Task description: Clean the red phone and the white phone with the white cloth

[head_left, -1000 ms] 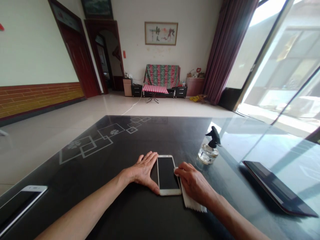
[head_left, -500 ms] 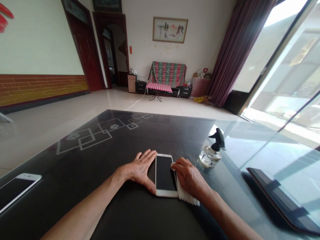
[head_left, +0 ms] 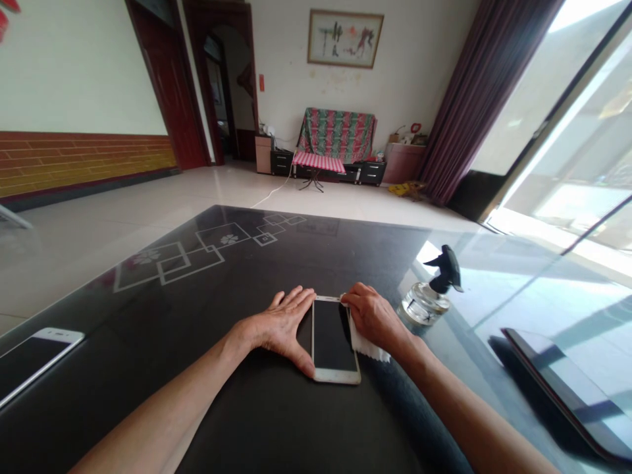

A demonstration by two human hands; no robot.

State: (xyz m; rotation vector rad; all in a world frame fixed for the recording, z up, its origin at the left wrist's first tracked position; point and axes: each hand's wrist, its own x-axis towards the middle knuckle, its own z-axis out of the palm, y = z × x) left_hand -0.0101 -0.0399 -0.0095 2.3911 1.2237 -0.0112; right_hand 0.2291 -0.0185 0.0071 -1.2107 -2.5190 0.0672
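A white phone (head_left: 334,339) with a dark screen lies face up on the black glass table (head_left: 237,276). My left hand (head_left: 281,326) rests flat against the phone's left edge, fingers stretched out, thumb along the side. My right hand (head_left: 371,316) is closed on a white cloth (head_left: 365,345) and presses it on the phone's upper right corner. Most of the cloth is hidden under that hand.
A small clear spray bottle (head_left: 430,296) with a black trigger stands just right of my right hand. A dark tablet (head_left: 567,388) lies at the right edge, a second white phone (head_left: 34,359) at the far left. Beyond the table is tiled floor.
My right hand has slid the cloth from the phone's right side up to its top right corner. The left hand has stayed against the phone. The view has tilted slightly.
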